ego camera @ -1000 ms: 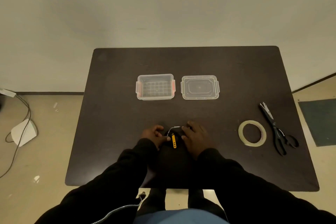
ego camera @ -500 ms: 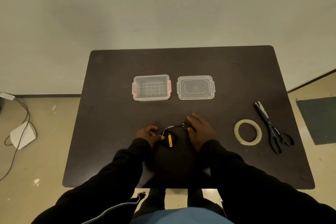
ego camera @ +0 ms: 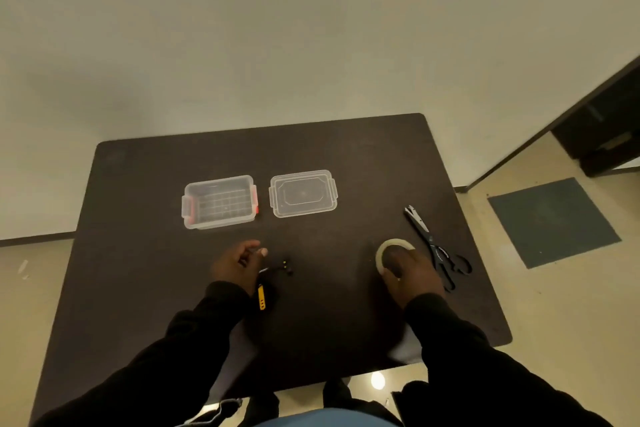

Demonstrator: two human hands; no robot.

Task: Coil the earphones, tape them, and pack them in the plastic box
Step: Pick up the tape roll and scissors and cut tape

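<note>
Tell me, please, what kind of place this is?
Probably a plain indoor workroom: a dark table against a bare wall, holding a tape roll and scissors.

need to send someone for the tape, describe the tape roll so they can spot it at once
On the dark table, look to the near right side, below and right of the clear lid. The tape roll lies flat there under the right hand, just left of the black scissors. It is the only pale ring on the table.

No readable text, labels, brands, numbers or signs on anything
</note>
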